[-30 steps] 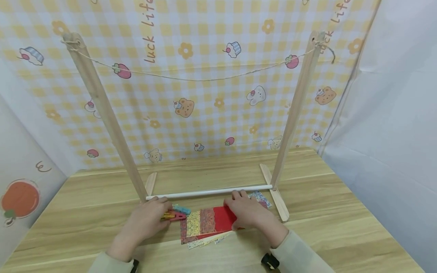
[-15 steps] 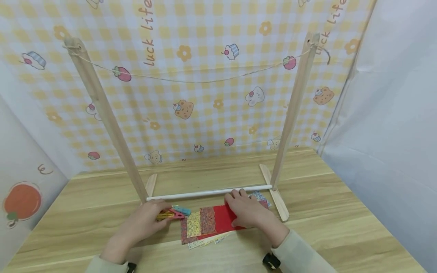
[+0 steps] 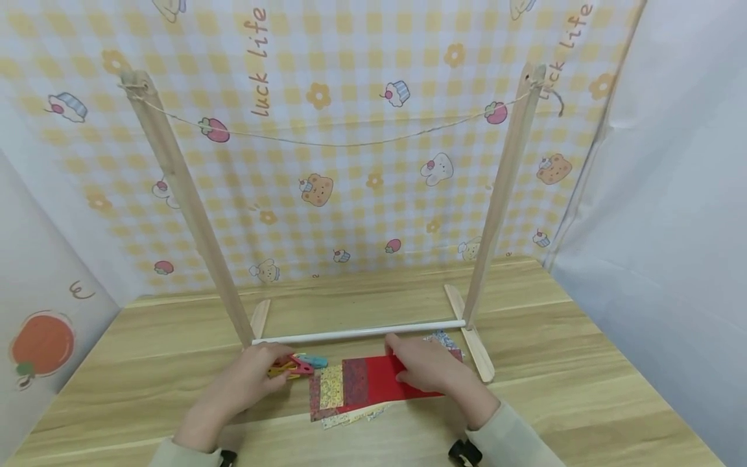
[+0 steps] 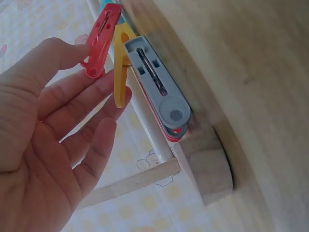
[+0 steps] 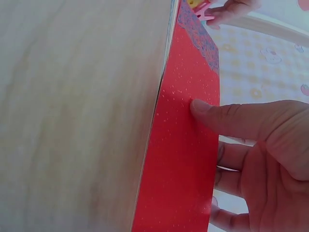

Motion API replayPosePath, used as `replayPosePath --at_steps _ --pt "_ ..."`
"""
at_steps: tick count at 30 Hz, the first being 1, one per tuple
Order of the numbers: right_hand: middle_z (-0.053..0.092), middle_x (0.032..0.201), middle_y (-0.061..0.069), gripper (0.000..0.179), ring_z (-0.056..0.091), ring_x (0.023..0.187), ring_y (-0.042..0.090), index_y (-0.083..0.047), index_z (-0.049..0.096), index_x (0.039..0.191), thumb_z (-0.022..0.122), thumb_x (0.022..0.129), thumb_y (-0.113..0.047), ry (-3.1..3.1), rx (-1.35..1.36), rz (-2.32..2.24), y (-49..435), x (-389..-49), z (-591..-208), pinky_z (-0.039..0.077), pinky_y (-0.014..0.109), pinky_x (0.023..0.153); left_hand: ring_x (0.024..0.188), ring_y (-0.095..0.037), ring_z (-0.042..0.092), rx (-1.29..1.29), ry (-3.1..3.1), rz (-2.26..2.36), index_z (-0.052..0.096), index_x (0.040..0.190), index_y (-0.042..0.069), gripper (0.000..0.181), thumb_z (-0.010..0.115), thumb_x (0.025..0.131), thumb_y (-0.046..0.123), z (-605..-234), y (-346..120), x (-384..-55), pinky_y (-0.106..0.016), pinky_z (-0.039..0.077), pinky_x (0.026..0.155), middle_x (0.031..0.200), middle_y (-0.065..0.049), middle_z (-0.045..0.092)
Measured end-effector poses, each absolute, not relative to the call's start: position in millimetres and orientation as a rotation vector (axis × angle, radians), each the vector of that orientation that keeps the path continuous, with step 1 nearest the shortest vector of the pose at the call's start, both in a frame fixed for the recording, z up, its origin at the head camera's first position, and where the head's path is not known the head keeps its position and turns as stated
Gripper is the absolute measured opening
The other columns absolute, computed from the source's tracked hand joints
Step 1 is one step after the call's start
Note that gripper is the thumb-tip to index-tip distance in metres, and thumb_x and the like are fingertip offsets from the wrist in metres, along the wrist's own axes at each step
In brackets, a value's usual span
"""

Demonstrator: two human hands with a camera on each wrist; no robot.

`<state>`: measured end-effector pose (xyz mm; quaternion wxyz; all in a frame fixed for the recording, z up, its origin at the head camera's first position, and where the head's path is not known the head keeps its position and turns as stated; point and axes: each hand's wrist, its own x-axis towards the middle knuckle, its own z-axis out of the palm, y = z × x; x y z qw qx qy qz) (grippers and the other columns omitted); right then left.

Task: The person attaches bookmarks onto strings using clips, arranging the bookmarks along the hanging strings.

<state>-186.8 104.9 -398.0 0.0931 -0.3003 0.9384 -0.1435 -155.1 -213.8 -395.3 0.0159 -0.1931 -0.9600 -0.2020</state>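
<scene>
My left hand (image 3: pixel 251 378) pinches a red clothespin (image 4: pixel 101 43) between thumb and fingers. A yellow clothespin (image 4: pixel 120 67) leans against those fingers, and a grey clothespin (image 4: pixel 157 84) lies just beyond them. A blue clothespin (image 3: pixel 312 361) shows past the fingers in the head view. My right hand (image 3: pixel 432 368) holds a red card (image 5: pixel 178 140) with a patterned band at one end, thumb on its face and fingers behind. Beneath it, several patterned cards (image 3: pixel 331 388) lie fanned out on the table, partly covered by the red one.
Behind the cards stands a wooden frame with a left post (image 3: pixel 189 201), a right post (image 3: pixel 503 194) and a white rod (image 3: pixel 362 333) low between them. A thin string (image 3: pixel 341 144) sags between the post tops. The table (image 3: pixel 583 389) meets a checked cloth backdrop (image 3: pixel 350 220).
My right fingers have drawn in from the rod side and curled around the red card, whose near edge shows more. My left hand has barely shifted; the clothespins at its fingertips have turned slightly.
</scene>
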Motion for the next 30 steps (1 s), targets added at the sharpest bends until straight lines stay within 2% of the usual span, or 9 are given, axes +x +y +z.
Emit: replayPosePath --at_steps 9,13,17,21,23,30 --pt "0.053 0.072 -0.009 0.028 0.046 0.064 0.006 -0.018 0.053 0.103 0.075 0.088 -0.009 2.741 -0.929 -0.57 107.4 -188.5 -398.2 0.04 0.021 0.056 0.097 -0.026 0.07 -0.643 -2.915 -0.633 0.073 0.111 0.003 0.032 0.077 0.079 0.008 -395.3 -211.6 -154.8 -0.044 0.059 0.085 0.107 -0.008 0.075" --pt "0.053 0.076 -0.009 0.026 0.044 0.067 0.007 -0.018 0.054 0.103 0.073 0.088 -0.007 2.659 -0.944 -0.686 109.3 -189.6 -396.9 0.04 0.021 0.059 0.089 -0.02 0.068 -0.659 -2.903 -0.676 0.073 0.109 0.004 0.03 0.078 0.08 0.009 -394.4 -209.1 -155.3 -0.034 0.058 0.075 0.106 -0.008 0.075" --pt "0.053 0.081 -0.009 0.025 0.042 0.072 0.007 -0.018 0.055 0.104 0.073 0.089 -0.008 2.583 -0.96 -0.752 110.7 -192.1 -396.7 0.04 0.022 0.064 0.072 -0.004 0.056 -0.653 -2.912 -0.767 0.072 0.111 0.001 0.032 0.078 0.08 0.008 -394.9 -209.1 -154.3 -0.021 0.049 0.059 0.105 -0.009 0.074" --pt "0.06 0.089 -0.009 0.023 0.049 0.079 0.008 -0.019 0.057 0.104 0.072 0.09 -0.01 2.572 -0.967 -0.763 111.8 -194.1 -396.5 0.045 0.023 0.07 0.061 0.002 0.041 -0.698 -2.9 -0.87 0.072 0.112 0.0 0.033 0.078 0.081 0.007 -395.9 -209.5 -152.5 -0.018 0.04 0.049 0.095 -0.004 0.072" --pt "0.062 0.093 -0.008 0.023 0.051 0.082 0.008 -0.02 0.057 0.104 0.072 0.09 -0.01 2.574 -0.971 -0.77 112.6 -194.5 -396.0 0.046 0.024 0.073 0.06 0.003 0.041 -0.734 -2.891 -0.893 0.071 0.112 0.0 0.033 0.078 0.081 0.009 -395.7 -209.6 -151.8 -0.018 0.04 0.049 0.091 -0.002 0.07" --pt "0.061 0.091 -0.007 0.023 0.05 0.083 0.009 -0.018 0.058 0.103 0.073 0.089 -0.007 2.551 -0.991 -0.839 116.9 -193.7 -392.5 0.046 0.025 0.073 0.061 0.004 0.041 -0.788 -2.878 -0.953 0.071 0.113 0.0 0.033 0.077 0.083 0.013 -393.9 -210.0 -150.3 -0.018 0.041 0.05 0.099 -0.003 0.072"
